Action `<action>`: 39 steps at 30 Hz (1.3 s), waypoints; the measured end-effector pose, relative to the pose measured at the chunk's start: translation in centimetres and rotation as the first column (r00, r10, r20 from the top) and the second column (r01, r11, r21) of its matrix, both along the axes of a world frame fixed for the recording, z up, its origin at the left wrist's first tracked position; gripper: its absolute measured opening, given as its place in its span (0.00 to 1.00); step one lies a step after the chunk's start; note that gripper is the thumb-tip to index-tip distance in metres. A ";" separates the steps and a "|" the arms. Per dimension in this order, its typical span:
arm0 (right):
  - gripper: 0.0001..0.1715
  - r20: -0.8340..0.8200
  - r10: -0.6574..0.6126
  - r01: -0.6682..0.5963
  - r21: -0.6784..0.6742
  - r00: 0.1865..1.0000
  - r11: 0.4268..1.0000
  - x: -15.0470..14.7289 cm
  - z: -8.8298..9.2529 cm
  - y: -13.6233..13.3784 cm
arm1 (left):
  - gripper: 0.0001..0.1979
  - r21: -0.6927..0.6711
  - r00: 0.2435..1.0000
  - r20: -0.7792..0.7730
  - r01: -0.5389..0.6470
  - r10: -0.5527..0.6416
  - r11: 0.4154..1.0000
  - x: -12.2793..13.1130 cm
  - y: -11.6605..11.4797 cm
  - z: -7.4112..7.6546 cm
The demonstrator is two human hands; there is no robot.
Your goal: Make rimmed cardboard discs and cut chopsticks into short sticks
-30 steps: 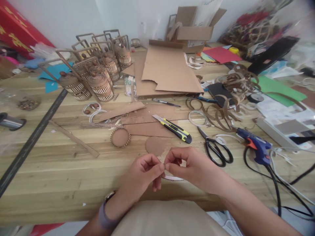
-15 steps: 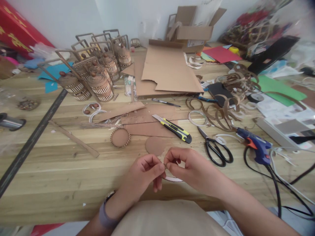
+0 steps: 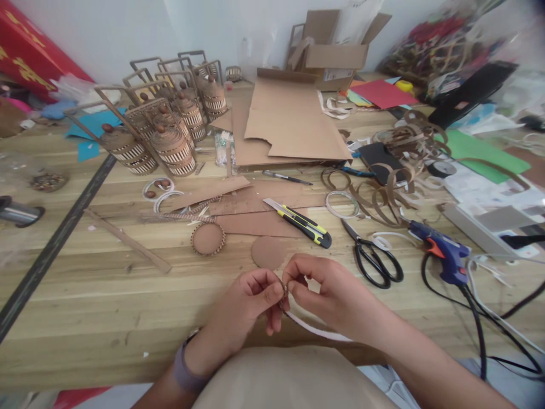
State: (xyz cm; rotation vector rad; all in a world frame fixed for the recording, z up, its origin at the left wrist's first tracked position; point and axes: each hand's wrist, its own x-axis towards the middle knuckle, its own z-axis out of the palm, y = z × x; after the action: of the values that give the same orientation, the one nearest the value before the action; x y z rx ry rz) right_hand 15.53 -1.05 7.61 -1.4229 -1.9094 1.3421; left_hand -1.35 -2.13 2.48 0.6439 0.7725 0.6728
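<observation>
Head view: thin strip [image 3: 318,330], white-faced, brown-edged, curving.

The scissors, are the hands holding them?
No, the scissors lie on the table, while the left hand and right hand pinch a thin strip.

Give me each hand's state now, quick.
Left hand: closed, pinching a thin strip.
Right hand: pinched closed; what it holds is too small to tell.

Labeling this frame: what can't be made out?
Strip, head view: pinched part hidden by the left hand and right hand.
Its other end, head view: lost at the right forearm.
Spool, head view: cut off by the left picture edge.
Box label, head view: print too small to read.
</observation>
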 end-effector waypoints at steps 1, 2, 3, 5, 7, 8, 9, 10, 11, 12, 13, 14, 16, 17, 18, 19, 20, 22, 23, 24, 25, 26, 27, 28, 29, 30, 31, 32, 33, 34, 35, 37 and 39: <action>0.10 -0.001 -0.010 0.010 -0.002 1.000 1.000 0.0 0.0 0.0 | 0.21 -0.002 1.000 0.007 -0.005 0.005 1.000 0.0 0.0 0.0; 0.09 -0.007 -0.021 0.021 -0.006 1.000 1.000 0.0 -0.1 0.0 | 0.21 -0.004 1.000 0.012 -0.010 0.010 1.000 0.0 0.0 0.0; 0.09 -0.018 -0.034 0.034 -0.006 0.999 0.999 0.0 -0.1 0.0 | 0.21 -0.006 1.000 0.013 -0.015 0.015 1.000 0.0 0.0 0.0; 0.09 -0.031 -0.057 0.056 -0.013 0.998 0.998 0.0 -0.1 0.0 | 0.21 -0.007 1.000 0.007 -0.022 0.022 1.000 0.0 0.0 0.0; 0.09 -0.023 -0.073 0.072 -0.027 0.997 0.997 0.1 0.0 0.0 | 0.22 -0.004 1.000 -0.005 -0.019 0.019 1.000 0.0 -0.1 0.0; 0.09 -0.010 -0.074 0.074 -0.036 0.997 0.997 0.1 0.1 0.0 | 0.21 -0.002 1.000 -0.011 -0.017 0.017 1.000 0.0 -0.1 0.0; 0.09 0.003 -0.072 0.073 -0.043 0.997 0.996 0.1 0.2 0.0 | 0.21 0.002 1.000 -0.015 -0.016 0.016 1.000 0.0 -0.1 0.0; 0.09 0.015 -0.070 0.070 -0.048 0.997 0.996 0.2 0.3 0.0 | 0.21 0.004 1.000 -0.019 -0.015 0.015 1.000 0.0 -0.1 0.1; 0.09 0.024 -0.067 0.068 -0.053 0.997 0.996 0.2 0.4 0.0 | 0.21 0.008 1.000 -0.025 -0.015 0.016 1.000 0.0 -0.1 0.1; 0.09 0.033 -0.064 0.066 -0.061 0.997 0.996 0.2 0.4 0.0 | 0.21 0.011 0.999 -0.033 -0.018 0.018 1.000 0.0 -0.1 0.2; 0.09 0.040 -0.064 0.067 -0.068 0.997 0.995 0.2 0.5 0.0 | 0.21 0.014 0.999 -0.043 -0.020 0.020 1.000 0.1 -0.1 0.3; 0.09 0.044 -0.065 0.068 -0.073 0.997 0.995 0.3 0.5 0.0 | 0.21 0.018 0.998 -0.056 -0.023 0.024 1.000 0.1 -0.1 0.4; 0.09 0.049 -0.059 0.063 -0.081 0.997 0.995 0.3 0.4 -0.1 | 0.21 0.023 0.996 -0.080 -0.031 0.033 0.999 0.1 -0.1 0.6; 0.09 0.049 -0.054 0.058 -0.083 0.997 0.995 0.4 0.4 -0.2 | 0.21 0.027 0.995 -0.091 -0.034 0.036 0.999 0.2 -0.2 0.7; 0.09 0.049 -0.049 0.053 -0.083 0.998 0.995 0.4 0.3 -0.2 | 0.21 0.032 0.994 -0.103 -0.036 0.039 0.999 0.2 -0.2 0.8; 0.09 0.052 -0.046 0.050 -0.079 0.998 0.996 0.5 0.3 -0.3 | 0.21 0.039 0.993 -0.115 -0.035 0.039 0.999 0.2 -0.2 0.9; 0.09 0.055 -0.046 0.050 -0.069 0.997 0.996 0.5 0.3 -0.4 | 0.21 0.047 0.991 -0.125 -0.036 0.041 0.998 0.2 -0.2 0.9; 0.09 0.065 -0.052 0.054 -0.036 0.997 0.998 0.6 0.2 -0.5 | 0.22 0.064 0.989 -0.141 -0.033 0.042 0.997 0.3 -0.3 1.0; 0.09 0.071 -0.053 0.055 -0.020 0.996 0.998 0.6 0.2 -0.6 | 0.22 0.071 0.988 -0.146 -0.033 0.043 0.997 0.3 -0.3 1.0; 0.09 0.077 -0.055 0.056 -0.007 0.995 0.998 0.5 0.1 -0.6 | 0.22 0.075 0.988 -0.150 -0.033 0.044 0.997 0.3 -0.3 1.1; 0.09 0.081 -0.055 0.055 0.002 0.995 0.998 0.5 0.0 -0.7 | 0.22 0.078 0.987 -0.153 -0.031 0.043 0.996 0.3 -0.3 1.1; 0.09 0.085 -0.055 0.055 0.010 0.995 0.998 0.4 -0.1 -0.7 | 0.22 0.081 0.987 -0.156 -0.029 0.042 0.996 0.3 -0.4 1.1; 0.09 0.087 -0.054 0.053 0.018 0.995 0.998 0.4 -0.2 -0.8 | 0.22 0.083 0.987 -0.155 -0.028 0.040 0.996 0.3 -0.4 1.1; 0.09 0.089 -0.054 0.051 0.031 0.995 0.998 0.3 -0.3 -0.9 | 0.22 0.084 0.988 -0.151 -0.027 0.040 0.996 0.3 -0.4 1.2; 0.09 0.092 -0.055 0.050 0.048 0.994 0.998 0.2 -0.5 -1.0 | 0.22 0.084 0.989 -0.145 -0.027 0.039 0.996 0.3 -0.4 1.2; 0.09 0.094 -0.055 0.049 0.065 0.994 0.997 0.2 -0.6 -1.1 | 0.22 0.082 0.990 -0.137 -0.028 0.040 0.996 0.3 -0.4 1.2; 0.09 0.097 -0.055 0.047 0.081 0.994 0.996 0.1 -0.7 -1.2 | 0.23 0.080 0.991 -0.130 -0.027 0.038 0.996 0.3 -0.5 1.3; 0.09 0.100 -0.053 0.044 0.094 0.994 0.995 0.1 -0.8 -1.2 | 0.23 0.079 0.992 -0.123 -0.025 0.035 0.997 0.3 -0.5 1.3; 0.10 0.101 -0.051 0.041 0.103 0.994 0.994 0.0 -0.9 -1.3 | 0.23 0.077 0.992 -0.119 -0.023 0.032 0.997 0.3 -0.5 1.3; 0.10 0.100 -0.046 0.035 0.105 0.994 0.994 0.0 -0.9 -1.3 | 0.23 0.077 0.993 -0.116 -0.020 0.029 0.997 0.3 -0.5 1.3; 0.10 0.096 -0.037 0.027 0.102 0.995 0.994 0.0 -0.9 -1.3 | 0.23 0.079 0.993 -0.114 -0.018 0.027 0.997 0.3 -0.5 1.3; 0.10 0.087 -0.027 0.019 0.093 0.996 0.995 -0.1 -0.8 -1.3 | 0.23 0.079 0.994 -0.104 -0.017 0.025 0.997 0.2 -0.5 1.2; 0.10 0.075 -0.024 0.017 0.084 0.997 0.996 -0.1 -0.7 -1.2 | 0.23 0.081 0.996 -0.087 -0.011 0.018 0.997 0.2 -0.5 1.0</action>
State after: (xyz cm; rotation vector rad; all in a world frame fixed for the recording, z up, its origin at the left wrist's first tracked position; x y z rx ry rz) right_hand 15.45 -2.27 6.92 -1.4675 -1.9693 1.2007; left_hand -1.20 -2.59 3.52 0.7458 0.8353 0.6955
